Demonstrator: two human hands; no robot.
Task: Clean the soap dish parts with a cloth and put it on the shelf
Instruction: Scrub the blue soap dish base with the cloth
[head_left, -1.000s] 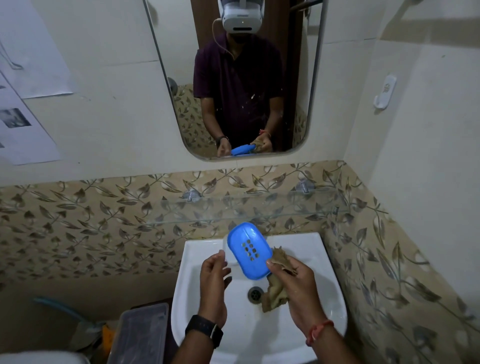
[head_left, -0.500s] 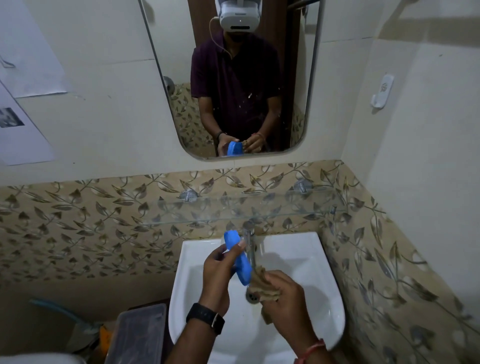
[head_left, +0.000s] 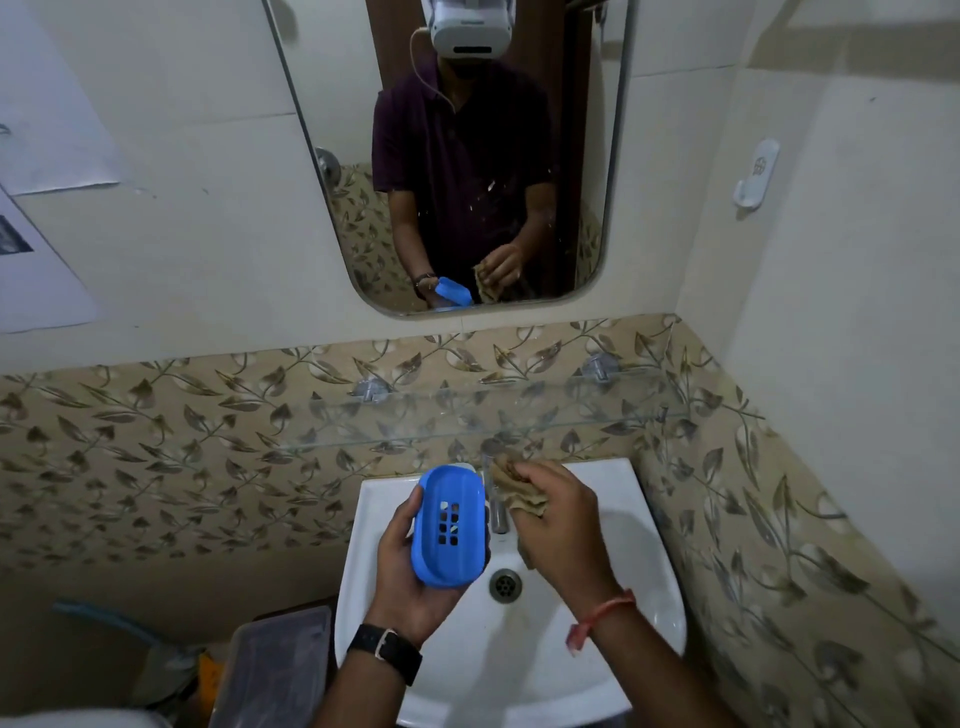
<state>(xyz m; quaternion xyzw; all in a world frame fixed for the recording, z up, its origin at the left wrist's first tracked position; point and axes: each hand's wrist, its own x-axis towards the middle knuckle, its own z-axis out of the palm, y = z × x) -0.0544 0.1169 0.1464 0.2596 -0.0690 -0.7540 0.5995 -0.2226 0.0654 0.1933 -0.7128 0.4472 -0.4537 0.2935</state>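
A blue soap dish part (head_left: 451, 527) with a grid of drain holes lies in my left hand (head_left: 410, 582), hollow side up, held over the white sink (head_left: 613, 613). My right hand (head_left: 563, 525) grips a crumpled brown cloth (head_left: 511, 486) just right of the dish, close to the tap (head_left: 496, 499). Dish and cloth are apart. The glass shelf (head_left: 519, 415) runs along the wall above the sink, with nothing on it.
A mirror (head_left: 467, 156) hangs above the shelf and reflects a person with the dish and cloth. A clear plastic box (head_left: 270, 670) stands left of the sink. A white wall hook (head_left: 756, 179) sits on the right wall. The side wall is close on the right.
The dish has passed from my right hand into my left hand and turned hollow side up. My right hand with the cloth has lifted off the dish and moved right.
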